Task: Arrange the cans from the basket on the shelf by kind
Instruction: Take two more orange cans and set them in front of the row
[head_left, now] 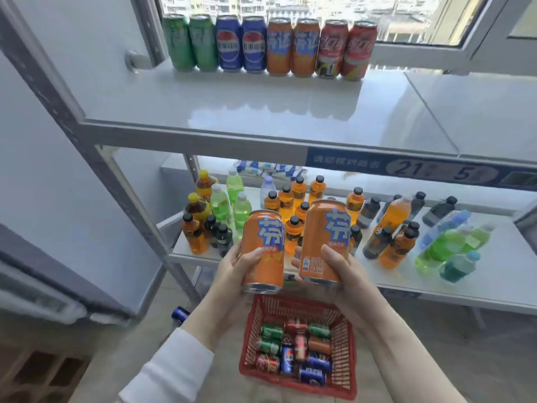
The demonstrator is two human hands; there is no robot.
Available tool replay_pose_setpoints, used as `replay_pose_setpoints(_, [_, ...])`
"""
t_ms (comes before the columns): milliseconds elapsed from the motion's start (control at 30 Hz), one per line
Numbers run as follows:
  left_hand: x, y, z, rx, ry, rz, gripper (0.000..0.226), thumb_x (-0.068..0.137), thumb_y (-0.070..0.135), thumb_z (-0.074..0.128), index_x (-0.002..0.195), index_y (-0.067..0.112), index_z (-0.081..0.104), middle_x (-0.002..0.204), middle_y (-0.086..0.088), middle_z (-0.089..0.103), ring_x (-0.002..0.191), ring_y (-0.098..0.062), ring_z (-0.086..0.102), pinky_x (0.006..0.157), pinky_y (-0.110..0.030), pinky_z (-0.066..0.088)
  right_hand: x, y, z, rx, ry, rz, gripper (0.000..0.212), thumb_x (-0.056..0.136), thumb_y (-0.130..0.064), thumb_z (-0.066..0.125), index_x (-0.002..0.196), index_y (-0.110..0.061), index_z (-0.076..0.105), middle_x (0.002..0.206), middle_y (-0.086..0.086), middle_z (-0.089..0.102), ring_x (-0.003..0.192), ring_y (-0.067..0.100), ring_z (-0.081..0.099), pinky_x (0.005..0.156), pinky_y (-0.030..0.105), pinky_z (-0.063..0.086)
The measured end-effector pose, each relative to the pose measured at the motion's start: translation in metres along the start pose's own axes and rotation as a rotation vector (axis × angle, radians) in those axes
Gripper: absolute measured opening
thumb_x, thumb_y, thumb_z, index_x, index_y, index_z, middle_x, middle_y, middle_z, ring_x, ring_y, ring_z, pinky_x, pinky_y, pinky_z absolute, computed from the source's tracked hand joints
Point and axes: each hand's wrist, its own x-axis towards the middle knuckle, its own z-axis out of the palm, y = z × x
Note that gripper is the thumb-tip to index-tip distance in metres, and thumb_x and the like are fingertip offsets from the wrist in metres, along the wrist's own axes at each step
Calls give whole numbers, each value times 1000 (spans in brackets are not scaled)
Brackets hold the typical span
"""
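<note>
My left hand [234,267] grips an upright orange can [263,242], and my right hand [341,270] grips a second orange can [327,237] beside it; both are held above the red basket [347,359] on the floor. Inside the basket lie several green, red, blue and orange cans [295,349]. At the back of the white top shelf [261,112] stands a row in pairs: two green cans [190,42], two blue cans [241,43], two orange cans [292,46], two red cans [345,49].
The lower shelf [465,289] holds many small bottles [296,210] of orange, green, dark and blue drinks, some lying down at the right. A grey shelf post [96,158] runs diagonally at the left. A blue can [180,314] lies on the floor left of the basket.
</note>
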Motion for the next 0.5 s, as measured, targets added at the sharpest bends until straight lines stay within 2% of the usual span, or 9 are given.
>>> replay_pose_setpoints(167, [-7,47,-24,-68,-51,74,71,53,42,70,118,14,56,100,-10,71,86,-23,69,64,-34,56,3,-19,43,-75,19,-119,83,50,-48,84,119,-12,54,99,9,71,92,28,68,78,39,57])
replay_pose_setpoints(233, [-8,60,-31,-85,-74,96,72,53,42,69,117,13,55,101,-12,70,86,-24,69,62,-34,55,6,-24,57,-94,15,-163,92,41,-53,86,116,-11,54,95,8,72,89,25,69,71,32,56])
replay_pose_setpoints(333, [-5,80,-36,-115,-116,87,79,54,42,73,123,10,53,113,-19,64,94,-29,65,65,-36,55,11,-32,74,-101,27,-186,103,26,-61,87,112,-14,54,92,5,73,87,24,70,77,36,55])
replay_pose_setpoints(400, [0,93,-35,-145,-135,80,95,44,45,86,125,9,51,119,-21,62,99,-29,64,76,-38,56,15,-40,80,-69,22,-199,103,25,-61,87,111,-14,54,90,4,74,84,22,71,75,35,57])
replay_pose_setpoints(500, [13,110,-27,-168,-167,118,107,30,51,91,121,11,52,113,-17,65,93,-26,68,72,-35,57,22,-56,85,-49,6,-223,101,28,-62,86,112,-15,55,94,5,74,89,22,70,85,41,55])
